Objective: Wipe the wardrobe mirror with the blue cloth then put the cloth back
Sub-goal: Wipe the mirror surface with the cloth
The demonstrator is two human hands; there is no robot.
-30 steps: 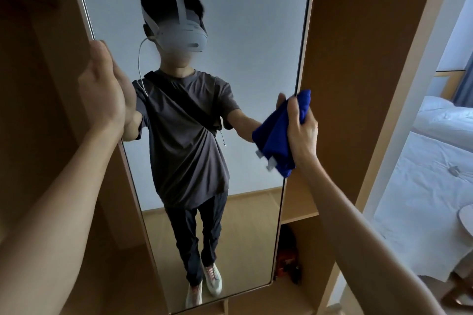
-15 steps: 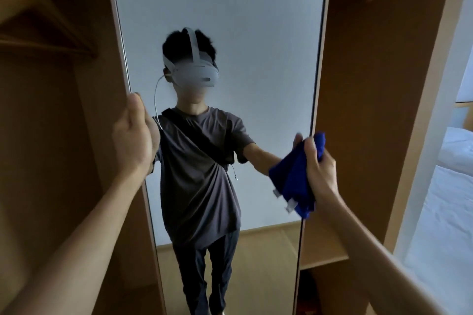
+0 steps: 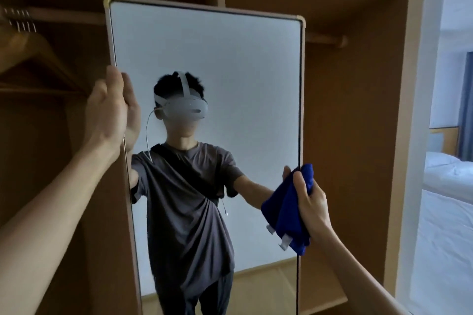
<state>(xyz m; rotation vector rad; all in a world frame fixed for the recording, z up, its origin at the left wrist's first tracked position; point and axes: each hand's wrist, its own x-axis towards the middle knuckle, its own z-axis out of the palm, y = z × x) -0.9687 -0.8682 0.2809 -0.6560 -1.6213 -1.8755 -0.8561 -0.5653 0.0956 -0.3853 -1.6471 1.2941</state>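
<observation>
Head view: tall wardrobe mirror (image 3: pixel 230 64) upright at centre frame, thin wooden frame with rounded brass-toned corners, set in front of an open wooden wardrobe (image 3: pixel 353 110). Left hand (image 3: pixel 107 115) at centre left, wrapped around the mirror's left edge, thumb on the near side, fingers curled round to the glass. Right hand (image 3: pixel 308 202) at lower right, closed tight on a bunched blue cloth (image 3: pixel 286 210), held against the mirror's right edge; two small white tags hanging from the cloth's lower folds. Reflected in the glass: a person in a grey T-shirt with a dark cross-body strap and a white headset, arms stretched to both edges. Wooden hangers (image 3: pixel 33 51) on a rail in the upper left. Second rail (image 3: pixel 325 39) behind the mirror at upper right. White bed (image 3: pixel 445 202) at the far right edge.
</observation>
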